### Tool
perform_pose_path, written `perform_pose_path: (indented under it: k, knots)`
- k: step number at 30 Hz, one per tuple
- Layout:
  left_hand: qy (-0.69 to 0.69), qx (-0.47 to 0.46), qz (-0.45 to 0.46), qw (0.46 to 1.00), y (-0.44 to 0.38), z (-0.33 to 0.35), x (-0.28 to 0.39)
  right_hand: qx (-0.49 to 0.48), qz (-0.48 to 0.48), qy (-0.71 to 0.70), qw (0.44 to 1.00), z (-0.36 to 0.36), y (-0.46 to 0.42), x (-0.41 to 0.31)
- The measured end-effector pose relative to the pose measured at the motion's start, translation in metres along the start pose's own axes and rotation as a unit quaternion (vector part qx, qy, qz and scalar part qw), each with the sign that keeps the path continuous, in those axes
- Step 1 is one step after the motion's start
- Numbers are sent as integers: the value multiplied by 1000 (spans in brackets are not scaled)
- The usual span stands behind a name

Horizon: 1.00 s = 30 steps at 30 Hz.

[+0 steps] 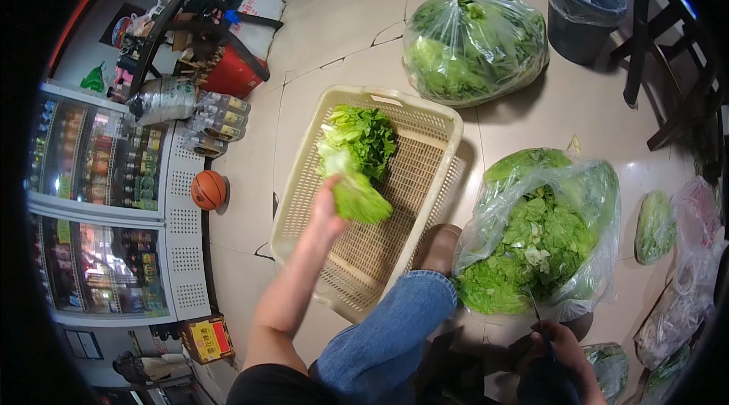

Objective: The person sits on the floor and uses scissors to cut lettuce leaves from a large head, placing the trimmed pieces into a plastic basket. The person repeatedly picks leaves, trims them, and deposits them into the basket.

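Note:
My left hand (330,208) grips a head of lettuce (360,197), partly blurred, over a cream plastic basket (450,131) with slotted sides. More leafy lettuce (370,137) lies inside at the basket's far left end. My right hand (561,345), low in the view, is closed around the dark handle of a knife (534,302). The thin blade points up toward an opened clear plastic bag (603,194). Lettuce leaves and pale trimmed bits (535,254) lie in that bag, at the right of my knee.
A tied clear bag of lettuce (472,52) stands beyond the basket, near a lined dark bin (584,18). Dark wooden chair legs (641,35) are at the upper right. A basketball (209,190) and a glass-door drinks fridge (102,211) are at left. Wrapped vegetables (655,228) lie at right.

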<state>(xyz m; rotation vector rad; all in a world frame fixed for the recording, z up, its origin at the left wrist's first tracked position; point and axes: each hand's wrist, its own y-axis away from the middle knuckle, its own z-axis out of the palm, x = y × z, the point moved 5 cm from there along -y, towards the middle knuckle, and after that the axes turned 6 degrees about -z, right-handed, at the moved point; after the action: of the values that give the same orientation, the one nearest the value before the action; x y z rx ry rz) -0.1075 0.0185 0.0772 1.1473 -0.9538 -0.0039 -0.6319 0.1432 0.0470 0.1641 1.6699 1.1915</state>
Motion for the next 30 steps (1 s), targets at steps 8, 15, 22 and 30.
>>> perform_pose_path:
  k: [8, 15, 22, 30]
  knots:
    - [47, -64, 23, 997, -149, -88, 83, 7, 6, -26, 1000, 5, 1, -6]
    - [-151, 79, 111, 979, -196, -68, 59, 57, -12, 3, 998, -2, 6, -6]
    - [-174, 106, 172, 964, -210, -154, 128, 37, -73, 59, 995, 9, -2, -6]
    - [-496, -303, 382, 718, 56, 147, -49, 169, -137, 187, 958, -16, 18, -33]
